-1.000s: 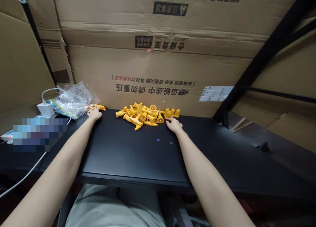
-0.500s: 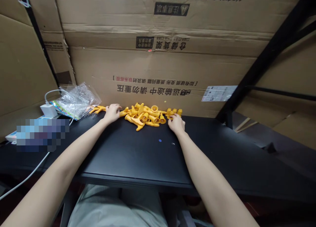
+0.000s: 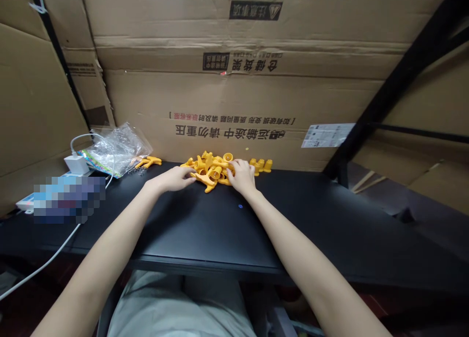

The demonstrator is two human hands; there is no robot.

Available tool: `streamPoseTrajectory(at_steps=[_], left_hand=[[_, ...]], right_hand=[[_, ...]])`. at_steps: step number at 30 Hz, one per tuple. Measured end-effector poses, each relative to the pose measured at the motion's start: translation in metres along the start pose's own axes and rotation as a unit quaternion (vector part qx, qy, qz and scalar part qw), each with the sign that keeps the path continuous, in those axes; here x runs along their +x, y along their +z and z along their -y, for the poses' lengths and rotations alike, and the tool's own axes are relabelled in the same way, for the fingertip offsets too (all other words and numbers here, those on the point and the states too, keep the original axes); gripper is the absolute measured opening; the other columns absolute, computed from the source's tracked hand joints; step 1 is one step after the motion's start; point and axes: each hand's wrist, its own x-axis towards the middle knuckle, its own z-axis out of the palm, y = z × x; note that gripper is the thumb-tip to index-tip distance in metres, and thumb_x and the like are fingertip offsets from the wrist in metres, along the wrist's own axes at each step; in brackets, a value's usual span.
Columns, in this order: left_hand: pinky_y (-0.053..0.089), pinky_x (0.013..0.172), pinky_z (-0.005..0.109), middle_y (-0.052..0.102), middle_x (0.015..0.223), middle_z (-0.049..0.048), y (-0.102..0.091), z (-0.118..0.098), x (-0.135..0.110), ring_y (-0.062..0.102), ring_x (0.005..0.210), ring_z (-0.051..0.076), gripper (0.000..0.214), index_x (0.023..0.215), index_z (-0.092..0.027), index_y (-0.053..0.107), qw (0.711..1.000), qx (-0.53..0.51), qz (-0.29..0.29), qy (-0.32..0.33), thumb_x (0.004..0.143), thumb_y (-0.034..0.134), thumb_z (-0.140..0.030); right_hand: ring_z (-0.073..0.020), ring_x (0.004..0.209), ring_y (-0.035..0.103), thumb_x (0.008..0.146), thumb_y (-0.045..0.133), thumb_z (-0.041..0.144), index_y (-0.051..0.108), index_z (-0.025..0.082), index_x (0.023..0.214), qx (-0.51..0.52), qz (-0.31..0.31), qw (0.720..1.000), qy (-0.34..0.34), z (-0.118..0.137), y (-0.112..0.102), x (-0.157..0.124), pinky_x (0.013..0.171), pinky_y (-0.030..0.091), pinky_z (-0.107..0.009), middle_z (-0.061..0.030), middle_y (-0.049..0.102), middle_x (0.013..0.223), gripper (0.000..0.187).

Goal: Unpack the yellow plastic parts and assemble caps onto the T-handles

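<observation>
We record both hands at the far side of the black table (image 3: 205, 229), one on each flank of a pile of yellow plastic parts (image 3: 211, 167); the pile lies at the foot of the cardboard boxes (image 3: 234, 97) that wall the table's back edge.

The left hand (image 3: 175, 179) lies low and palm down, fingers stretched out; their tips touch the pile's left edge, and it grips nothing that we can see. The right hand (image 3: 242, 174) rests on the pile's right side with fingers bent over the parts; we cannot tell whether they close on a piece, since the back of the hand hides the fingertips.

A few upright yellow pieces (image 3: 261, 165) stand just beside the right hand, on its right, apart from the main pile. Two loose yellow pieces (image 3: 148, 161) lie to the left of the left hand, near a clear plastic bag (image 3: 114, 149). A white charger (image 3: 76, 164) sits beside the bag; its white cable (image 3: 54, 254) runs off the table's near left edge. A small blue speck (image 3: 240, 206) lies on the table near the right wrist. A white label (image 3: 326, 135) is stuck on the boxes at right, close to a black metal strut (image 3: 395, 78) that rises on a slant.
</observation>
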Motion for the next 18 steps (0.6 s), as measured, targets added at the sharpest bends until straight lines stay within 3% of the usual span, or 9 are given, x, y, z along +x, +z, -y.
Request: streamPoseTrajectory(at_steps=[5, 9, 14, 18], left_hand=[[0.049, 0.086, 0.030, 0.072, 0.105, 0.0073, 0.016, 0.020, -0.004, 0.067, 0.096, 0.021, 0.028, 0.104, -0.020, 0.068, 0.995, 0.050, -0.081, 0.001, 0.088, 0.045, -0.021], [0.048, 0.094, 0.034, 0.069, 0.115, 0.0093, 0.026, 0.035, 0.001, 0.065, 0.105, 0.022, 0.033, 0.115, -0.018, 0.064, 0.986, 0.085, -0.146, -0.002, 0.088, 0.045, -0.018], [0.043, 0.102, 0.038, 0.055, 0.136, 0.0127, 0.030, 0.030, 0.002, 0.054, 0.122, 0.023, 0.046, 0.135, -0.016, 0.049, 0.973, 0.093, -0.205, 0.050, 0.089, 0.044, -0.019], [0.042, 0.102, 0.041, 0.036, 0.151, 0.0132, 0.033, 0.016, -0.002, 0.046, 0.129, 0.026, 0.055, 0.147, -0.024, 0.033, 0.970, 0.112, -0.211, 0.056, 0.093, 0.042, -0.029]], right_hand=[[-0.0306, 0.109, 0.045, 0.087, 0.047, 0.027, 0.060, 0.013, 0.114, -0.023, 0.032, 0.998, 0.044, 0.003, 0.008, 0.005, 0.089, 0.029, -0.044, -0.0161, 0.063, 0.115, 0.032], [-0.0315, 0.106, 0.045, 0.088, 0.048, 0.033, 0.062, 0.014, 0.112, -0.041, 0.047, 0.997, 0.051, 0.005, 0.008, 0.009, 0.088, 0.029, -0.046, -0.0167, 0.061, 0.113, 0.033], [-0.0313, 0.105, 0.045, 0.085, 0.051, 0.025, 0.064, 0.014, 0.103, -0.069, 0.035, 0.997, -0.016, 0.013, -0.007, 0.010, 0.092, 0.027, -0.049, -0.0169, 0.060, 0.113, 0.025], [-0.0295, 0.106, 0.049, 0.087, 0.048, 0.020, 0.062, 0.014, 0.109, -0.049, -0.008, 0.995, -0.086, 0.026, -0.023, 0.009, 0.099, 0.023, -0.050, -0.0158, 0.063, 0.110, 0.026]])
